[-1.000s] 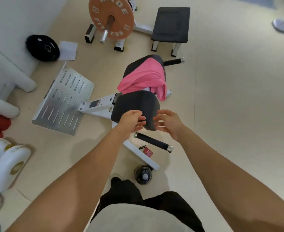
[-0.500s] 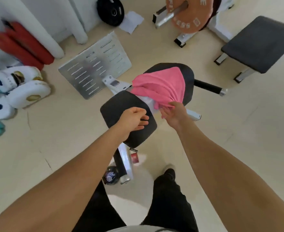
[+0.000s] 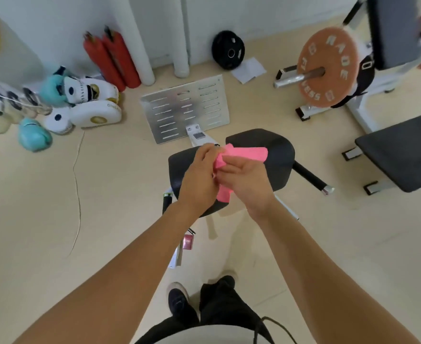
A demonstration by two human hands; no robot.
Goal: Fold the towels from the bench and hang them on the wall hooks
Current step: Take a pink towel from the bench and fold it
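Observation:
A pink towel is lifted off the black padded bench and bunched between both hands above its seat. My left hand grips the towel's left end, fingers curled around it. Beside it, my right hand holds the towel from the right, and a pink fold hangs down between the two palms. Part of the towel is hidden behind my hands. No wall hooks are in view.
A slotted metal footplate lies beyond the bench. At right stand an orange weight plate on a rack and a second black bench. Boxing gloves and pads, red rolls and a black plate line the wall.
My right hand pulled the pink towel off the bench pad, my left hand joined it, and both now hold it bunched above the seat. The view swung left around the bench.

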